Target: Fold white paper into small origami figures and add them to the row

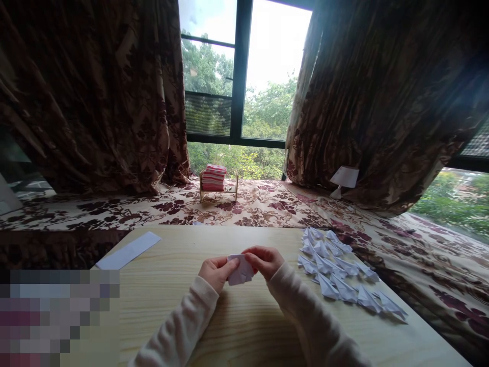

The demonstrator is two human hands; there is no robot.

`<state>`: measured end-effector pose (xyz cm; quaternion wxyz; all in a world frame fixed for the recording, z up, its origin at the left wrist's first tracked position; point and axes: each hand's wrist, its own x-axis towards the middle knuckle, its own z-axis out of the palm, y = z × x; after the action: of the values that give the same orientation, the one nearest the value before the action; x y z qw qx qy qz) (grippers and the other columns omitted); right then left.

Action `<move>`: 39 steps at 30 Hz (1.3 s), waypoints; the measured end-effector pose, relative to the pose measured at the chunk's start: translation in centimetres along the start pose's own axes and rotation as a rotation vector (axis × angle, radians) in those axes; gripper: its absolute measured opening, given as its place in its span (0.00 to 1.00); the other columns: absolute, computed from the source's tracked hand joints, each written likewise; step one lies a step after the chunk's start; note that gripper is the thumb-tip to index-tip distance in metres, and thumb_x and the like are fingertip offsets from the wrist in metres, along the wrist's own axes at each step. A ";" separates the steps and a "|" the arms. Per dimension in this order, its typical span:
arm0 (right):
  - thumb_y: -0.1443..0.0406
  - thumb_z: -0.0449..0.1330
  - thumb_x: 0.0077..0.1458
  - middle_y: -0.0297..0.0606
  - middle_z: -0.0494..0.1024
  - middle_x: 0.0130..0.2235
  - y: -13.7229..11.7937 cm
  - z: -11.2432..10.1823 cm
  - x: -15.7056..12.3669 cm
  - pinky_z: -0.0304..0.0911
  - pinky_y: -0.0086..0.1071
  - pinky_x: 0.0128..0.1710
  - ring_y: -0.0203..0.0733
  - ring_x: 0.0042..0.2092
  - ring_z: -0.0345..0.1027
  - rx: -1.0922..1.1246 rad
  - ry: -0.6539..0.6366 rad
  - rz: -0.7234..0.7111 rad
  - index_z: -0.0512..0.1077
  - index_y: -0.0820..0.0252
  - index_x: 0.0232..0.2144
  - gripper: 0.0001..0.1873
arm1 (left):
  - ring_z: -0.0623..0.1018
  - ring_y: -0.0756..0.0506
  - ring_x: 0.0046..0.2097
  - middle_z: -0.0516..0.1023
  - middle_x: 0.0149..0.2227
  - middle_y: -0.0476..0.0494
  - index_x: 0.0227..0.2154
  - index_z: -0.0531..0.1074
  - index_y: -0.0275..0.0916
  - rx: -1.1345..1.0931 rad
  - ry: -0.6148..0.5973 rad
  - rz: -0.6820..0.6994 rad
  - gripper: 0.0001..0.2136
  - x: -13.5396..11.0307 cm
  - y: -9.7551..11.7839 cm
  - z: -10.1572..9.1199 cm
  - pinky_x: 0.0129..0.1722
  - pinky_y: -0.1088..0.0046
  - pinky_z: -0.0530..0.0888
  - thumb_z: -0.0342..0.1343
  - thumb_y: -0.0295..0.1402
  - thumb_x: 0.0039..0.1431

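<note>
Above the middle of the table, a small folded sheet of white paper is held up between both hands. My left hand pinches its left side, the thumb lying across the front. At the upper right edge, my right hand grips the paper between thumb and fingers. The finer creases are too small to make out. Off to the right lie several folded white paper pieces, pointed like little planes, grouped in loose rows. A flat strip of white paper rests at the table's far left.
The pale wooden table abuts a ledge with a floral cover. On the ledge stand a small wooden rack with a stack of red-striped cloths and a white lamp. Patterned curtains flank the window. Pixelation covers the lower left corner.
</note>
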<state>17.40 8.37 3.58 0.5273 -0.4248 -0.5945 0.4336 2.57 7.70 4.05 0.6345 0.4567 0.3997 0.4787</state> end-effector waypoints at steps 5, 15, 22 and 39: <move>0.55 0.61 0.43 0.30 0.66 0.16 0.0 0.0 0.0 0.55 0.24 0.16 0.29 0.18 0.57 -0.039 -0.008 -0.004 0.72 0.66 0.22 0.17 | 0.73 0.48 0.23 0.77 0.19 0.44 0.25 0.78 0.32 0.066 -0.036 0.110 0.15 -0.6 0.5 0.5 0.25 0.75 0.69 0.64 0.40 0.36; 0.59 0.60 0.43 0.32 0.67 0.17 0.2 -0.2 0.1 0.53 0.26 0.19 0.31 0.20 0.56 -0.165 0.014 -0.143 0.72 0.64 0.21 0.12 | 0.73 0.48 0.23 0.78 0.21 0.42 0.24 0.78 0.32 0.083 0.009 0.126 0.16 -0.2 0.1 0.4 0.26 0.73 0.69 0.62 0.43 0.37; 0.63 0.60 0.41 0.33 0.68 0.19 -0.3 0.4 -0.2 0.53 0.27 0.20 0.31 0.21 0.57 -0.250 0.048 -0.219 0.72 0.63 0.19 0.08 | 0.69 0.51 0.21 0.75 0.17 0.46 0.20 0.77 0.32 0.139 0.077 0.180 0.14 -0.2 0.1 0.6 0.22 0.76 0.65 0.61 0.42 0.39; 0.58 0.57 0.46 0.30 0.65 0.14 -0.2 0.5 0.1 0.54 0.24 0.15 0.30 0.17 0.56 -0.080 0.114 -0.085 0.71 0.65 0.20 0.14 | 0.74 0.48 0.25 0.77 0.21 0.43 0.24 0.77 0.31 -0.021 0.083 0.058 0.19 0.1 -0.4 0.8 0.28 0.73 0.71 0.66 0.43 0.31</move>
<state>16.91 8.41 3.75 0.5610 -0.4440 -0.5977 0.3619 3.43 7.59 3.86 0.6080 0.4413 0.4072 0.5194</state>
